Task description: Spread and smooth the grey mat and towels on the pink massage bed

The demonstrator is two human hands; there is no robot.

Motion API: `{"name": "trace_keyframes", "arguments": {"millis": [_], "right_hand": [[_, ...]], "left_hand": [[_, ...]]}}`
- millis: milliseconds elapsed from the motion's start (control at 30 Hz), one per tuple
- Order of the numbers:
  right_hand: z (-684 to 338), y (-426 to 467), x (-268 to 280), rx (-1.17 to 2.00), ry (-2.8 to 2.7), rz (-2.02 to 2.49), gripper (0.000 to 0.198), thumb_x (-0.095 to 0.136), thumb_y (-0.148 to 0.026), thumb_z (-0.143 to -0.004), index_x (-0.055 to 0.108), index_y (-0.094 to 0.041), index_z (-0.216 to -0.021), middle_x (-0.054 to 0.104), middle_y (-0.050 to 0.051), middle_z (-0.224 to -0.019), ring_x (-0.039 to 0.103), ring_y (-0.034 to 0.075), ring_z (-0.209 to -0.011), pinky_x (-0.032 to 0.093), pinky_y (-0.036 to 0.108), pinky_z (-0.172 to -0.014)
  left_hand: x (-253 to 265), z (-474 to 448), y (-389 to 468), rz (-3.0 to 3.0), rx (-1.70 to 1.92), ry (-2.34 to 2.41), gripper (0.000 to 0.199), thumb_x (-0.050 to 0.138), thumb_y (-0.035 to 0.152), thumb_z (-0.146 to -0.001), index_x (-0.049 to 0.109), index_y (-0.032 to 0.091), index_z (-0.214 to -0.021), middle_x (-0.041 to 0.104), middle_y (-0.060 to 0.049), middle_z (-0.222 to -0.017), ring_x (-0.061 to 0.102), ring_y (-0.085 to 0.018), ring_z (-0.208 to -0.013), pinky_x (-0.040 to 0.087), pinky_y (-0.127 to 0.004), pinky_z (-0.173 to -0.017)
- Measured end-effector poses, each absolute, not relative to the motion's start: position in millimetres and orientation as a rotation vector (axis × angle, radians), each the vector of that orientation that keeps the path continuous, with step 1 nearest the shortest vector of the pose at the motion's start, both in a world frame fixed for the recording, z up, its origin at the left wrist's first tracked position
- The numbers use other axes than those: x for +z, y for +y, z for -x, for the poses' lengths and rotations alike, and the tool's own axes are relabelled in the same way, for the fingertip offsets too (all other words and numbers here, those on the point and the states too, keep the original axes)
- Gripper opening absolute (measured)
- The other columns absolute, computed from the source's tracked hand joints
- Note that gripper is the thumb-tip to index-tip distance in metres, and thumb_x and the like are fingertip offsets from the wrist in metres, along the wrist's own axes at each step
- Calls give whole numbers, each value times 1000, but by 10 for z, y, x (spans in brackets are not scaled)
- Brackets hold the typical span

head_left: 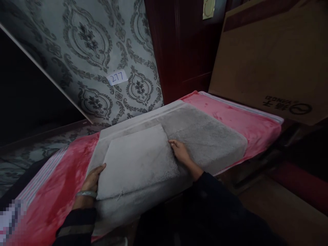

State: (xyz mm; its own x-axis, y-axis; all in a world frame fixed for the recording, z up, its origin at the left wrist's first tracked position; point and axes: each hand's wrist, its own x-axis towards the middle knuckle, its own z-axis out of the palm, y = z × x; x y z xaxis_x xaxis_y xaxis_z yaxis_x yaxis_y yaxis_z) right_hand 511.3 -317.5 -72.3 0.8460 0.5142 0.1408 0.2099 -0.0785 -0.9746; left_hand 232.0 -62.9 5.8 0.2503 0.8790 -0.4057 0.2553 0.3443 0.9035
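Observation:
A light grey, fluffy folded cloth lies flat on a larger grey plush cover. My right hand pinches the folded cloth's right edge between thumb and fingers. At the opposite edge, my left hand grips the left side, its thumb hidden by the cloth. A pale bangle circles the left wrist. Some loose threads hang at the near edge of the folded cloth.
Pink and red fabric covers the table beneath the grey cover. A large cardboard box stands at the back right, beside a dark red door. A dark screen is at left. Patterned wallpaper bears a paper marked 277.

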Motion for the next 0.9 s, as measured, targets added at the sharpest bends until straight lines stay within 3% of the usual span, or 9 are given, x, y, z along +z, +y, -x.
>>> {"name": "trace_keyframes", "arguments": {"millis": [167, 267, 400, 533, 633, 733, 833, 900], "right_hand": [[-5231, -3115, -618, 371, -667, 1792, 37, 53, -4, -79, 78, -20, -102, 77, 5, -106, 70, 18, -97, 53, 28, -89], [-5293, -3095, -554, 469, -701, 1829, 35, 54, -4, -80, 79, -20, -97, 78, 2, -94, 70, 16, -75, 54, 23, -68], [-5336, -3071, -488, 534, -693, 1897, 27, 58, -8, -81, 79, -19, -94, 76, 1, -80, 61, 13, -55, 43, 20, -48], [-5348, -3014, -438, 504, -672, 1922, 19, 62, -8, -78, 77, -16, -87, 75, 5, -82, 65, 16, -67, 43, 19, -52], [-5355, -2980, -424, 480, -666, 1904, 26, 64, -2, -73, 75, -16, -92, 75, 5, -85, 65, 16, -74, 44, 18, -56], [-5360, -2970, -451, 564, -652, 1853, 26, 65, -5, -72, 73, -16, -95, 69, 0, -70, 59, 13, -57, 41, 19, -50], [-5366, -2961, -504, 630, -619, 1829, 10, 62, -11, -74, 68, -16, -79, 56, -5, -52, 48, 10, -43, 36, 20, -45], [-5374, -2949, -536, 600, -605, 1843, 9, 60, -11, -73, 62, -18, -68, 50, -6, -48, 46, 10, -42, 35, 20, -45]], "left_hand": [[65, -2312, -514, -1393, 577, 1248, 25, 68, 26, -76, 75, 12, -96, 78, -10, -83, 76, -27, -86, 63, -37, -83], [191, -2313, -515, -1542, 501, 1169, 29, 73, 33, -70, 77, 16, -94, 79, -10, -86, 74, -31, -100, 61, -39, -90], [370, -2301, -587, -1673, 474, 1066, 39, 78, 46, -65, 78, 25, -98, 80, -8, -90, 69, -33, -114, 58, -39, -99], [354, -2294, -602, -1681, 461, 1073, 51, 83, 55, -54, 78, 23, -95, 80, -12, -90, 71, -36, -108, 60, -42, -93], [276, -2292, -573, -1642, 374, 1080, 60, 87, 55, -46, 78, 19, -92, 80, -13, -88, 73, -39, -101, 61, -45, -88], [218, -2287, -545, -1630, 351, 1104, 60, 87, 55, -46, 78, 17, -91, 80, -13, -86, 73, -39, -98, 62, -46, -87], [190, -2290, -531, -1615, 404, 1135, 58, 85, 57, -51, 78, 18, -93, 79, -12, -83, 74, -38, -95, 62, -47, -85], [185, -2300, -530, -1615, 472, 1140, 58, 84, 59, -55, 79, 18, -96, 79, -12, -81, 75, -38, -94, 62, -47, -84]]}}
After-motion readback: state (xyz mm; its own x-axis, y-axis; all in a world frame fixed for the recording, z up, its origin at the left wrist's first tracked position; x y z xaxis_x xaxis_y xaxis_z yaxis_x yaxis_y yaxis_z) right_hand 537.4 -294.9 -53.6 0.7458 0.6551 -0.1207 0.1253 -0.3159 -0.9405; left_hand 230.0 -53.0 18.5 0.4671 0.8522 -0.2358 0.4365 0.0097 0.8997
